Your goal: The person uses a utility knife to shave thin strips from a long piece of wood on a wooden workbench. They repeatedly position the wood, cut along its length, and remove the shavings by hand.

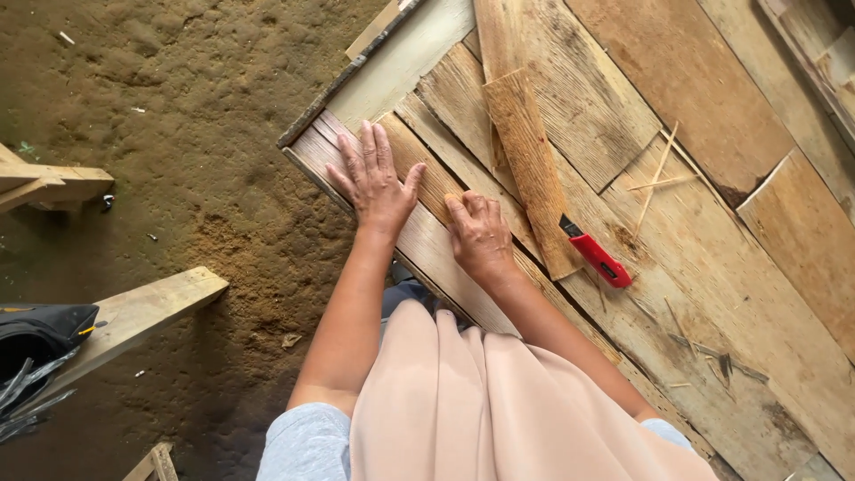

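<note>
My left hand [375,178] lies flat, fingers spread, on a pale wooden shingle [427,245] near the corner of a surface of overlapping wood shingles. My right hand [479,233] rests beside it, fingers curled, pressing on a narrow brown shingle strip [419,165]. A loose reddish-brown shingle piece [533,169] lies just right of my right hand. A red utility knife [597,255] with its blade out lies against that piece's lower end, untouched.
Thin wood splinters [657,174] and shavings are scattered over the shingles at right. Brown dirt ground [178,107] lies below at left, with wooden planks [134,312] and a black tool bag [36,343]. My peach skirt fills the bottom centre.
</note>
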